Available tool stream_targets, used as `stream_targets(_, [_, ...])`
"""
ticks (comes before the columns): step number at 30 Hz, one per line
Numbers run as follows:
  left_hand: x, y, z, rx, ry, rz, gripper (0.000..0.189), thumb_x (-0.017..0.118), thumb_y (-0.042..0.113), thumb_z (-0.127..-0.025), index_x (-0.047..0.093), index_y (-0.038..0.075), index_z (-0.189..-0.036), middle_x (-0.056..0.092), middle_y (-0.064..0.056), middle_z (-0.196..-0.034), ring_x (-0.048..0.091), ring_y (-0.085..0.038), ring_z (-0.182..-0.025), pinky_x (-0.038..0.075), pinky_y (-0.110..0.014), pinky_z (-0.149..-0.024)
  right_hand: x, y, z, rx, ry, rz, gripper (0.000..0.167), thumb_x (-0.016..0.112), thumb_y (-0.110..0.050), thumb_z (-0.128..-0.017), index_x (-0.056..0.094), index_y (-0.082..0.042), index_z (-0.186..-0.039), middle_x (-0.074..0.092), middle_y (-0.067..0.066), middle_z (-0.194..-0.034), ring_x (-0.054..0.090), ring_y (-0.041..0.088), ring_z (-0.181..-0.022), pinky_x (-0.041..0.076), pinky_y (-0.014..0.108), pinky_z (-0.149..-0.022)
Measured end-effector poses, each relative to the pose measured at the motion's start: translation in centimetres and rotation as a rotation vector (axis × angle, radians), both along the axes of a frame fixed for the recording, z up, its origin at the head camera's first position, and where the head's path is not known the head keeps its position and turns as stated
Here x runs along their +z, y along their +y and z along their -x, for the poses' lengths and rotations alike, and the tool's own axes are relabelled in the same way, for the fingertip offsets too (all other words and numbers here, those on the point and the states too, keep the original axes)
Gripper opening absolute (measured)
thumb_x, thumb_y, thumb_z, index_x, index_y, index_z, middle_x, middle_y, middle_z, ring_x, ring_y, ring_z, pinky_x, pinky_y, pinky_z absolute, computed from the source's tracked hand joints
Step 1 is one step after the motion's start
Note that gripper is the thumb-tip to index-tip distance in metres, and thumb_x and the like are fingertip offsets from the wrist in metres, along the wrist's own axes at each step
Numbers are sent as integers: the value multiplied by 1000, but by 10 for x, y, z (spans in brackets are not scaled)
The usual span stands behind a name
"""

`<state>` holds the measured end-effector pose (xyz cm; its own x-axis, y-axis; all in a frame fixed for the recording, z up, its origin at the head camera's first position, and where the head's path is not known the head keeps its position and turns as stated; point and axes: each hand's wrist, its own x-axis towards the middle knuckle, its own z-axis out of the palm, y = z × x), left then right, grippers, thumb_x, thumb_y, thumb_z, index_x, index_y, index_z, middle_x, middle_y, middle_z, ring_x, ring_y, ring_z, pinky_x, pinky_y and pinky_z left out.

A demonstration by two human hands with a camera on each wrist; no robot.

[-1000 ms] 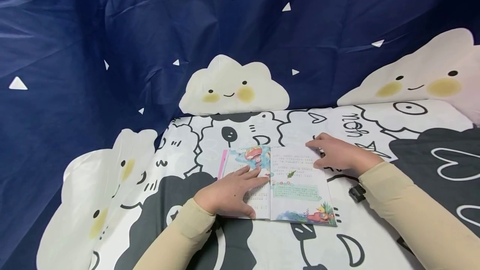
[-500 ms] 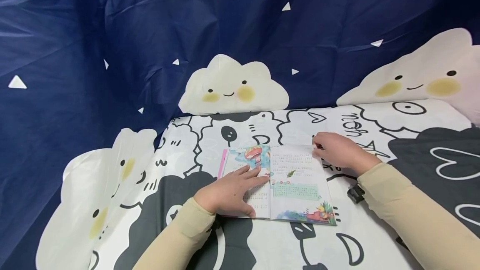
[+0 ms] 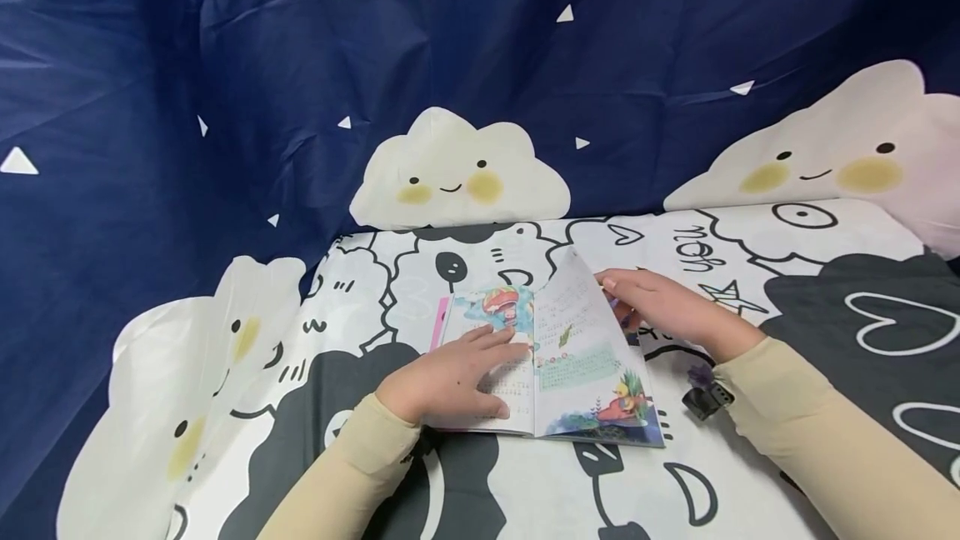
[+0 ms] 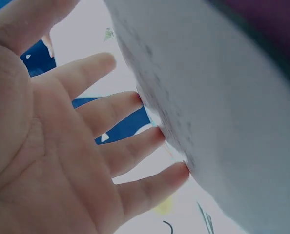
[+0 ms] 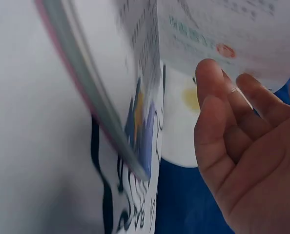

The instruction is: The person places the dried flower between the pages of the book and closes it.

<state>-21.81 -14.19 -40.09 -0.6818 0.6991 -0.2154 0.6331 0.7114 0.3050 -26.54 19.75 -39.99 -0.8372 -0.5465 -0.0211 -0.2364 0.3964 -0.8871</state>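
An open picture book [image 3: 592, 402] lies on the printed sheet, with text and coloured drawings on both pages. My left hand [image 3: 453, 377] rests spread on its left page; the left wrist view shows the straight fingertips [image 4: 176, 170] against the paper. The right page [image 3: 573, 323] is raised at its far outer corner and slopes up from the book. My right hand [image 3: 663, 307] is at that page's outer edge, its fingers partly behind it. In the right wrist view the loosely bent fingers [image 5: 211, 78] overlap the lifted page [image 5: 223, 29], without a visible pinch.
Black-and-white cartoon fabric [image 3: 720, 482] covers the surface under the book. A pink edge [image 3: 438, 319] shows beneath the book's left side. Behind stands a dark blue cloth [image 3: 300, 65] with white triangles and a smiling cloud [image 3: 457, 182].
The right page has lifted off the book and tilts toward the left, its far corner raised. My right hand has moved slightly left behind its edge. The left hand stays on the left page.
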Motion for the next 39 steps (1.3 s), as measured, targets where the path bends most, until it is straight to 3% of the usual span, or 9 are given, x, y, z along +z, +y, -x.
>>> stream_targets(3, [3,-2,3,-21,45,-75,82,72,50,-91,34,27,-160,30,1,-164,21,-18,-152,26,-40,-119,-1,-8,-4,29,0,28,49,31,-30,-113,45,-1,-150,64,17,-123,65,28,-90,55,45,-78])
stream_targets(7, [10,-4,7,-63,143,-219,80,63,51,-97,28,19,-161,26,1,-166,19,-13,-152,21,-36,-121,0,-19,-9,40,13,30,48,35,-32,-112,47,-7,-151,60,17,-135,66,27,-101,55,46,-80])
stream_targets(10, [17,-6,7,-96,224,-327,75,56,47,-101,25,17,-162,21,-1,-167,16,-16,-153,21,-40,-121,0,-27,-13,53,71,-11,45,38,-33,-111,50,-15,-151,60,13,-137,66,25,-104,55,46,-80])
stream_targets(13, [26,-8,5,-110,282,-393,71,43,54,-104,23,20,-163,18,-2,-168,15,-19,-153,22,-49,-120,1,-34,-15,69,144,-55,44,40,-33,-111,51,-19,-151,59,9,-141,66,24,-109,53,47,-84])
stream_targets(18, [37,-9,0,-161,385,-405,76,21,70,-101,35,21,-158,21,-4,-167,15,-24,-153,20,-53,-120,0,-45,-18,109,249,-125,41,46,-32,-109,56,-22,-147,55,2,-146,54,27,-131,42,53,-106])
stream_targets(23, [42,-9,-4,-234,473,-360,72,20,68,-102,58,18,-138,35,-9,-161,19,-28,-152,19,-52,-120,-2,-57,-20,185,309,-182,41,51,-32,-107,58,-20,-146,54,4,-145,48,26,-136,39,54,-109])
stream_targets(26, [43,-10,-4,-245,477,-319,60,33,63,-104,64,16,-128,43,-9,-156,24,-29,-151,21,-56,-119,-5,-62,-21,220,325,-214,41,52,-29,-107,57,-17,-146,53,5,-146,47,27,-137,37,53,-111])
stream_targets(31, [42,-11,-6,-235,430,-276,42,58,47,-99,65,17,-128,45,-7,-154,28,-26,-149,24,-54,-118,-8,-66,-22,272,348,-254,41,54,-26,-106,57,-16,-146,53,5,-147,46,27,-138,36,53,-112])
stream_targets(39, [28,-4,-5,-189,279,-204,52,55,52,-100,60,20,-141,40,-4,-158,27,-22,-150,25,-39,-120,-12,-68,-24,287,348,-339,41,55,-31,-105,58,-20,-145,51,6,-149,43,28,-140,34,54,-113])
